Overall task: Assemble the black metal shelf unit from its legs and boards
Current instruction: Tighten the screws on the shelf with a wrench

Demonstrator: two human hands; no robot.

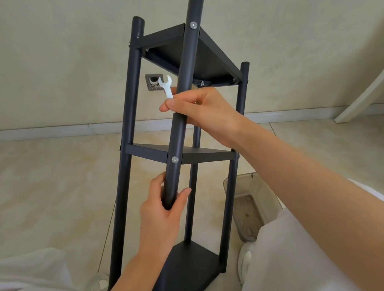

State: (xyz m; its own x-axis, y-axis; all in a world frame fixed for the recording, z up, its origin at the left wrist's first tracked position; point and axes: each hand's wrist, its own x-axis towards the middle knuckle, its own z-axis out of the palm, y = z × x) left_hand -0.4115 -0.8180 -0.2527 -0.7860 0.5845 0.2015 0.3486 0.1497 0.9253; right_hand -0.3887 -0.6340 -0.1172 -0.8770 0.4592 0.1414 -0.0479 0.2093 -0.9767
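Head view: the black shelf unit stands on the glossy tiled floor, with round matte legs and flat boards. The left hand has its grip curled round the near leg. Higher up, the right hand pinches a small flat white wrench.

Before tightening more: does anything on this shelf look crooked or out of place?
Nothing stands out. The top board, middle board and bottom board look square to the legs, and the near leg shows a bolt at the upper two. Its lower end hides behind the left hand, so that joint is unchecked.
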